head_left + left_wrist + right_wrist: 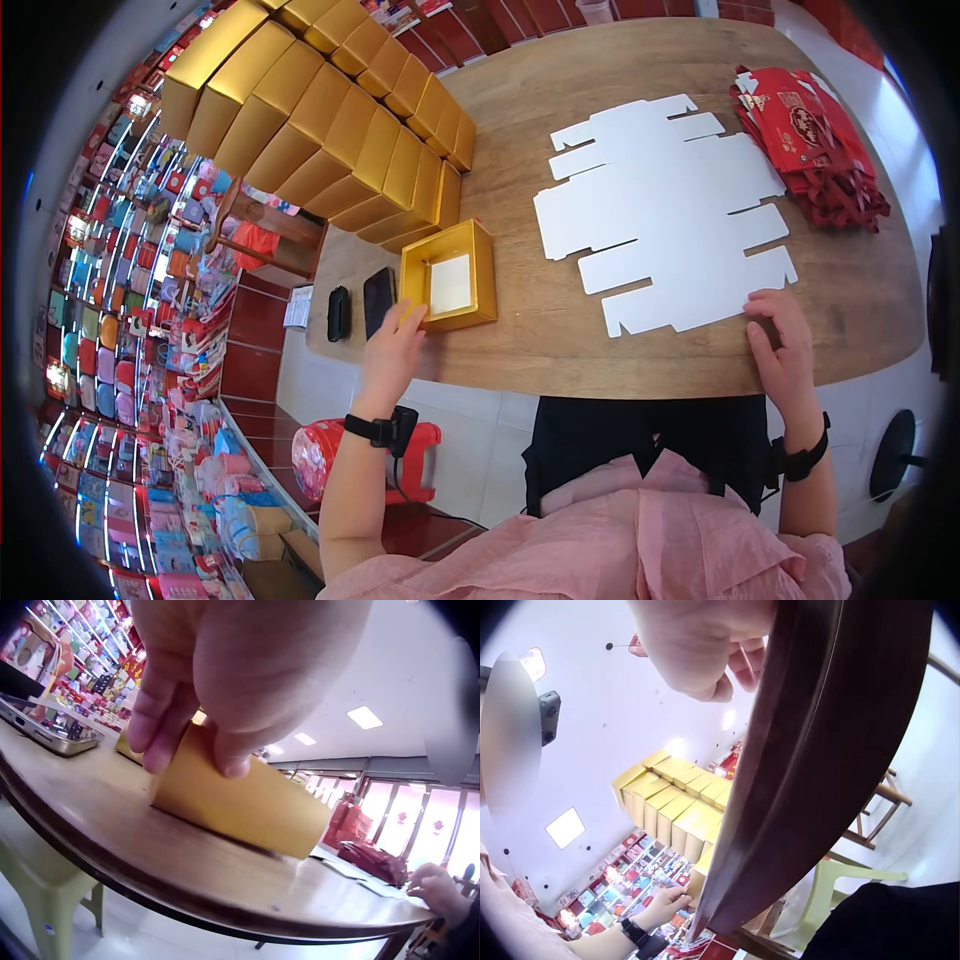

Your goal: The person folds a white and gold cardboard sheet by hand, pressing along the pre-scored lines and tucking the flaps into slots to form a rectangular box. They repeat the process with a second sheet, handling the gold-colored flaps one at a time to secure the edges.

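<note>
Box (484, 275), gold & open-topped, sits nr the table's (560, 362) near edge, left end. L hand (392, 350) pinches its wall, thumb vs fingers. R hand (782, 345) is loosely curled by the white card's (680, 210) near right corner, can't tell if touching. Imo too hard a squeeze could bend the wall; a sideways shove might bump the phone (379, 298).

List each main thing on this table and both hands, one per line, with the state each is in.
Small gold box: open-topped
Gold boxes: stacked in rows
White cardboard: flat, unfolded
Red bags: piled, lying down
Phone: lying flat, screen dark
Left hand: pinching the small box's wall
Right hand: fingers relaxed, by the cardboard
</note>
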Available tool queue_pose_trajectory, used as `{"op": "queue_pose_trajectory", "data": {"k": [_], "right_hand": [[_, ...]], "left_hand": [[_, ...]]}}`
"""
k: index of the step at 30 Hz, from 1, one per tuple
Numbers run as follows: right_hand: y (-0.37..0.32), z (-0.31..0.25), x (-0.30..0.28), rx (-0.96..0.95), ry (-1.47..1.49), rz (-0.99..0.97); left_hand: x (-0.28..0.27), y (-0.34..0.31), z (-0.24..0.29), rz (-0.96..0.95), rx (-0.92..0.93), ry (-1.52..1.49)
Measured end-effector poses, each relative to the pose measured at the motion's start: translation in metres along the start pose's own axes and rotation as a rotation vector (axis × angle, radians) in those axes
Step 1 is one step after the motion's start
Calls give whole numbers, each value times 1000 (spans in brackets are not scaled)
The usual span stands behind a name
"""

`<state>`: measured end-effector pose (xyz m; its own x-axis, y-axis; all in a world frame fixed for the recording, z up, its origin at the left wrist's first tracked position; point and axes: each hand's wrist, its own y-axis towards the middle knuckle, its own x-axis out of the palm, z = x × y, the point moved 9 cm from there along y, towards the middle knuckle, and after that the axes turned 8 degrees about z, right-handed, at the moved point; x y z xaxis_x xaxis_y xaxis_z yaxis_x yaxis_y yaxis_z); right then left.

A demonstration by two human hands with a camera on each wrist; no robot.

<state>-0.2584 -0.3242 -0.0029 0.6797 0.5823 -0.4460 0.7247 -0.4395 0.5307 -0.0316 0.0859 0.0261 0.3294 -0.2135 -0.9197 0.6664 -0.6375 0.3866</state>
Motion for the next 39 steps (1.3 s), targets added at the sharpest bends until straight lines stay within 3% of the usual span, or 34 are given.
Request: {"op": "queue_pose_trajectory", "data": {"k": [3, 6, 8, 11, 13, 17, 18, 20, 22, 23, 26, 30, 36, 38, 39], "right_hand": [[-1, -1, 6, 16, 36, -36], [2, -4, 5, -7, 16, -7], [0, 4, 4, 51, 16, 11], [0, -2, 5, -39, -150, 2], [-4, -10, 19, -167, -377, -105], [-8, 1, 33, -160, -602, -145], [-11, 1, 41, -197, -628, -174], [-10, 12, 45, -174, -694, -225], [-10, 7, 47, -207, -679, -266], [-9, 8, 43, -154, -622, -267], [-7, 3, 37, -168, -566, -280], [6, 5, 34, -207, -539, -287], [8, 5, 27, -248, -548, -346], [8, -15, 29, -427, -502, -317], [8, -19, 28, -428, -503, -313]], "left_hand": [[-18, 9, 13, 13, -41, 129], [-35, 22, 52, 132, -11, -25], [-37, 30, 88, 79, -46, -137], [-12, 34, 155, -124, 190, -335], [0, 39, 186, -153, 239, -418], [16, 56, 229, -194, 258, -473], [22, 60, 234, -202, 233, -456], [26, 66, 233, -20, 211, -521], [49, 64, 239, -163, 271, -347], [44, 62, 242, -66, 286, -361], [42, 63, 245, -103, 238, -376], [43, 70, 241, -11, 207, -455], [41, 70, 245, -111, 192, -448], [38, 69, 246, -111, 203, -441], [36, 66, 246, -116, 209, -437]]}}
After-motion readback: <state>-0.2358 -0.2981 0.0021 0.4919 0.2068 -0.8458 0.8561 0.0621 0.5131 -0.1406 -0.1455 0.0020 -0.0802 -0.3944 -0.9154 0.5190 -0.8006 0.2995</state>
